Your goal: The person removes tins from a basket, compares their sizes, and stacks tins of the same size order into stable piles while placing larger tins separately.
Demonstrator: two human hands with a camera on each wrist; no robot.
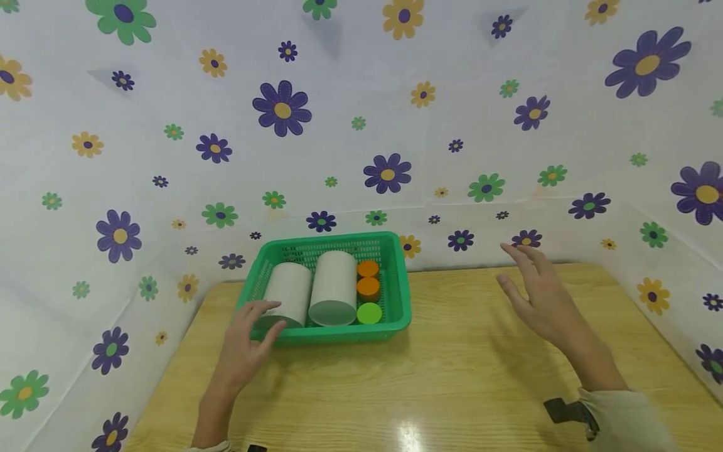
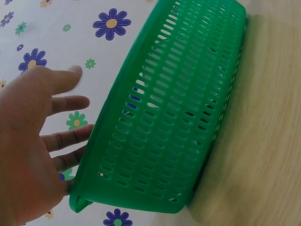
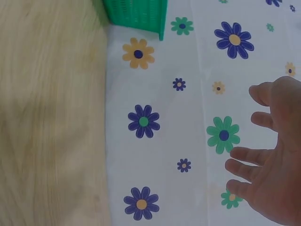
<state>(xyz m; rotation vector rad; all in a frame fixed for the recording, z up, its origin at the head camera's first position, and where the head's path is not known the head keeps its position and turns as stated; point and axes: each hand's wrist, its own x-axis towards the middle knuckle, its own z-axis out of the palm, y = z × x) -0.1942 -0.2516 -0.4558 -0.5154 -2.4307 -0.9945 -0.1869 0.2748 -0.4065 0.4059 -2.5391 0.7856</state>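
A green plastic basket [image 1: 339,333] with slotted walls stands toward the back left of the table. Inside it lie two large white cylinders [image 1: 334,285], two orange round pieces [image 1: 368,289] and one lime-green round piece [image 1: 369,313]. My left hand [image 1: 243,348] hovers at the basket's front left corner, thumb and fingers spread, holding nothing. In the left wrist view its fingertips are close to the basket's rim [image 2: 110,101]; whether they touch it I cannot tell. Well right of the basket, my right hand [image 1: 545,304] hangs above the table, fingers extended and holding nothing.
The wooden table [image 1: 452,376] reaches back to a white cloth [image 1: 339,150] printed with flowers, which also rises on both sides. A dark strap [image 1: 570,414] sits at the right wrist.
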